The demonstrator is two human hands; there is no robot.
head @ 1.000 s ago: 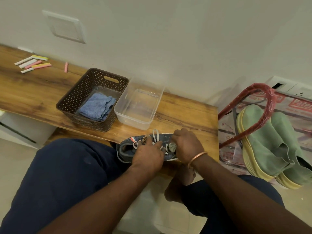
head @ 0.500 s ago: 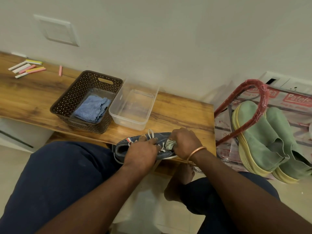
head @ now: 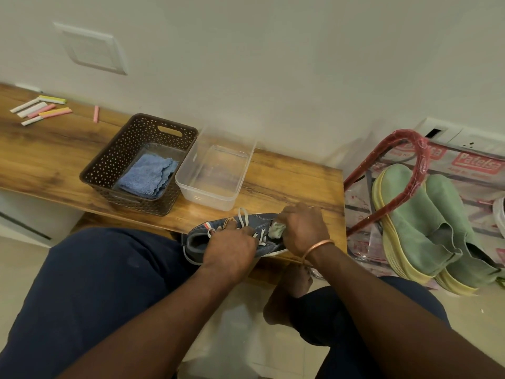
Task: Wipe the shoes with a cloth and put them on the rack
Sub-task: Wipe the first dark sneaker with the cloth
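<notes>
The long wooden bench (head: 287, 181) is serving as the work surface. The red tubular shoe rack wrapped in printed plastic (head: 422, 151) is standing just beside its right end. A pair of green slip-on shoes with yellow soles (head: 410, 214) is already leaning in the rack. A brown perforated plastic basket (head: 109, 170) holding a folded blue towel (head: 147, 176) is sitting next to a clear plastic tub (head: 207, 199). Both are lying behind the work area.

The dark blue canvas sneaker with white laces (head: 196, 239) is lying at the bench's near edge, heel opening to the left. The left hand (head: 232, 250) is gripping it across the laced upper, fingers curled over. The right hand (head: 303, 228) is clenching a small wadded pale green cloth (head: 277, 229) and pressing it against the toe end.

Recommended technique, as judged from this position:
- The left hand should be bracing firmly, since the sneaker is sitting close to the edge.
- The cloth should be travelling in short strokes from toe toward heel, working around the laces rather than snagging them.
- The sole rim is likely needing a pass before racking.
</notes>
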